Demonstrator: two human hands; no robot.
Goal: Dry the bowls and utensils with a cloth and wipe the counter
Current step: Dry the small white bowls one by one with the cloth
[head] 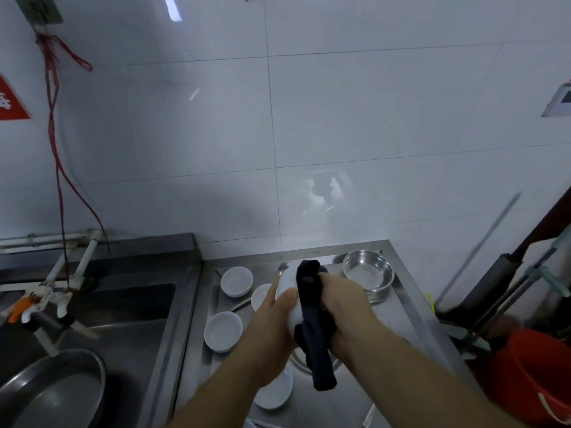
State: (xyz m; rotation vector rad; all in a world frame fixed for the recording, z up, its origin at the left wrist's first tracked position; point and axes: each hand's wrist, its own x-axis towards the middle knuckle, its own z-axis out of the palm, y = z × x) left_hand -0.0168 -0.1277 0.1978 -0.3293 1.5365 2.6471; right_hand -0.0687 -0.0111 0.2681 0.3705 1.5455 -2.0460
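Observation:
My left hand (272, 329) grips a white bowl (289, 291) held up over the steel counter (411, 307). My right hand (346, 307) holds a dark cloth (312, 319) pressed against that bowl; the cloth's end hangs down below my hands. Several white bowls lie on the counter: one at the back left (236, 281), one nearer (223, 331), one partly hidden behind my left hand (261, 296), and one under my left forearm (276, 392). A stack of steel bowls (368, 271) stands at the back right. A thin utensil (241, 305) lies between the white bowls.
A steel sink (123, 307) lies left of the counter, with a tap (46, 301) and a large steel pan (52, 390) in it. A red bucket (525, 372) and dark mop handles (494, 282) stand to the right. White tiled wall behind.

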